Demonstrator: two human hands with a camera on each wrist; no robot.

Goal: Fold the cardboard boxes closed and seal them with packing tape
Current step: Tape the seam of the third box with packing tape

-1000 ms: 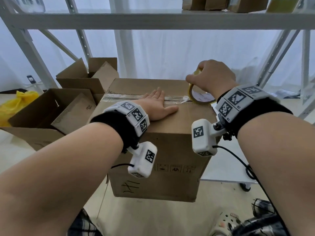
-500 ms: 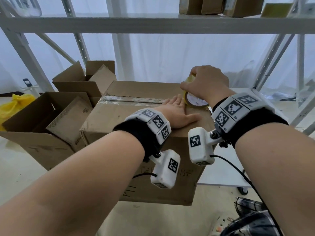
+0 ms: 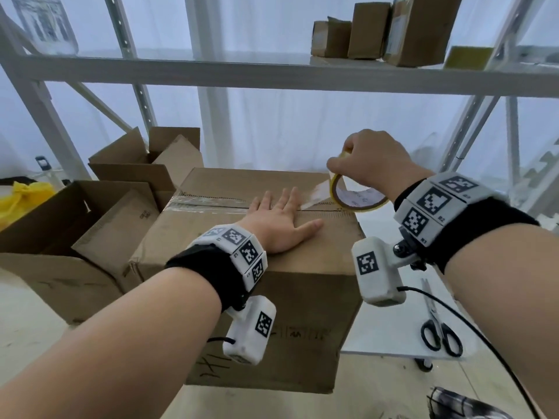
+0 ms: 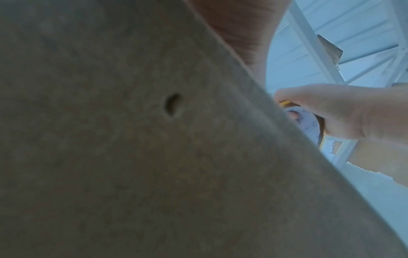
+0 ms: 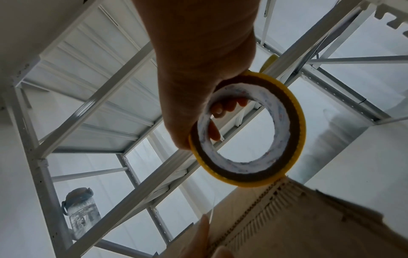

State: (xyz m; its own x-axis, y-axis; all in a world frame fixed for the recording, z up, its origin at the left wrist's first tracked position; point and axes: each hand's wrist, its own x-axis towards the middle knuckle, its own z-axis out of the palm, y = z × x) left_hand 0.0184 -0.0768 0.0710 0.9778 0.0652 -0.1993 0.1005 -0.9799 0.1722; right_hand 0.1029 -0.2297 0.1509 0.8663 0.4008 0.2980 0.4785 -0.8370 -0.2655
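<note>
A closed cardboard box point(image 3: 302, 313) stands in front of me, with clear tape point(image 3: 211, 202) laid along the left part of its top seam. My left hand point(image 3: 279, 219) lies flat on the lid, fingers straight, pressing the tape at the seam. My right hand point(image 3: 367, 164) grips a yellow-rimmed tape roll point(image 3: 357, 196) just above the box's right end, fingers hooked through its core point(image 5: 238, 132). A short strip of tape point(image 3: 316, 195) stretches from the roll down to my left fingertips. In the left wrist view the cardboard point(image 4: 132, 139) fills most of the picture.
Two open cardboard boxes point(image 3: 60, 237) point(image 3: 145, 158) stand to the left, beside a yellow bag point(image 3: 21, 198). Black-handled scissors point(image 3: 438, 328) lie on the white table point(image 3: 393, 343) at right. Several small boxes point(image 3: 378, 28) sit on the metal shelf point(image 3: 272, 74) above. A water bottle point(image 5: 81, 213) stands on the rack.
My right hand lifted the roll up and to the right, pulling a fresh strip of tape off it. My left hand stayed flat on the seam near the box's right end.
</note>
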